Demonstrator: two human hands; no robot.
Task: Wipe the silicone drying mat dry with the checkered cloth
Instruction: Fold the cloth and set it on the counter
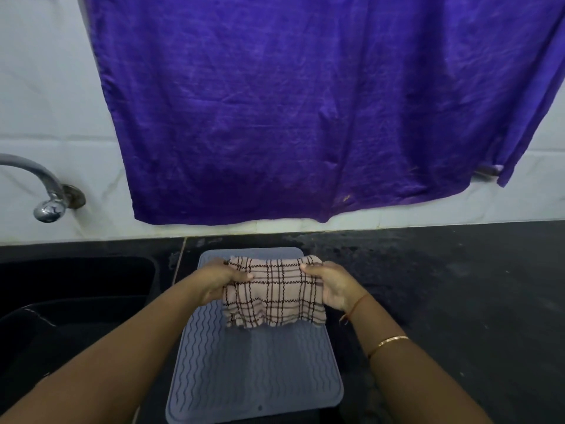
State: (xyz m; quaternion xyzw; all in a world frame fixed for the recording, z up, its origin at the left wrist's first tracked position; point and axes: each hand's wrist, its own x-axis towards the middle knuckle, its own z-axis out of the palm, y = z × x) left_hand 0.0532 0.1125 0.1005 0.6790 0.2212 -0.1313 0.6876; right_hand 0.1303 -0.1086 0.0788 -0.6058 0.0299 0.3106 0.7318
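A grey-blue silicone drying mat (253,371) with wavy ridges lies on the black counter, right of the sink. A pinkish checkered cloth (275,293) with dark brown lines is stretched over the mat's far half, its lower edge hanging loose. My left hand (218,281) grips the cloth's left end. My right hand (334,287) grips its right end. Whether the cloth touches the mat under my hands I cannot tell; the mat's far part is hidden by it.
A dark sink (76,295) sits to the left, with a metal tap (46,191) on the white tiled wall above it. A large purple cloth (305,111) hangs on the wall behind. The black counter (458,301) stretches to the right.
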